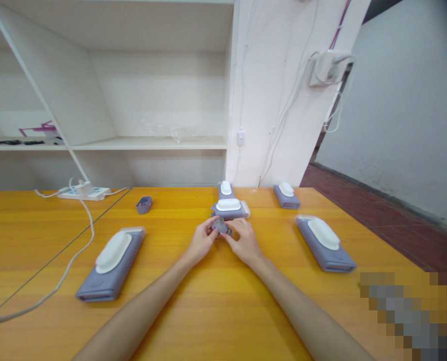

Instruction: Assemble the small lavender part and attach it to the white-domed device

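My left hand (202,239) and my right hand (246,242) meet at the middle of the table. Between their fingertips they pinch a small grey-purple part with a rounded grey knob (220,225); its exact kind is not clear. Just beyond the fingers lies a purple block-shaped unit with a white ribbed oval top (229,205), and a similar purple unit (226,189) sits behind it. More such units rest to the sides: one at the left (112,263), one at the right (325,244) and one at the far right (286,194).
The wooden table (193,321) carries a small purple open container (144,204) at the back left. A white power strip (84,191) lies near it, and its grey cable (76,255) runs forward along the left. White shelving (151,143) stands behind. A pixelated patch covers the lower right.
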